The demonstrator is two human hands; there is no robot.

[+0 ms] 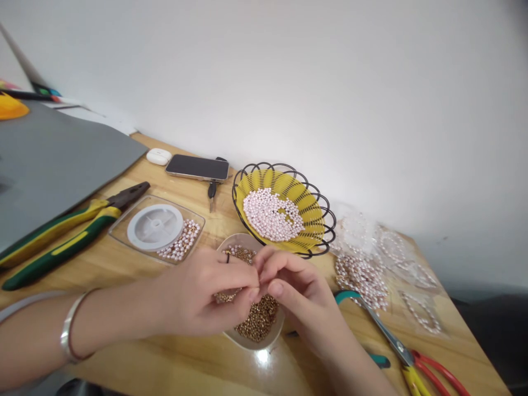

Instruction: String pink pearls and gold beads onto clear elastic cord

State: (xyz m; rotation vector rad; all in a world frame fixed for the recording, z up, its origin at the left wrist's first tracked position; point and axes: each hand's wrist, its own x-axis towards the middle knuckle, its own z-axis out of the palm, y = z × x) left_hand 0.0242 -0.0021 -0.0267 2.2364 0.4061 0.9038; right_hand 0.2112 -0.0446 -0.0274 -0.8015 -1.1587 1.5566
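My left hand (218,289) and my right hand (299,291) meet fingertip to fingertip above a pale bowl (270,342). Both are closed in a pinch; whatever lies between the fingers is hidden or too small to make out. Gold beads (258,322) fill much of the bowl, with some pinkish ones at its far side. Just behind the hands stands a yellow woven basket (311,225) with a black looped rim, holding pink pearl beads (270,214). To the left, a clear tray (124,234) carries a white spool (154,226) and mixed pink and gold beads (181,240).
Pliers (82,231) with green and yellow handles lie at left beside a grey mat (61,159). A phone (197,166), a key (212,192) and a white case (159,156) are at the back. Scissors (396,344), bead strands (363,280) and bagged bracelets (421,311) lie right.
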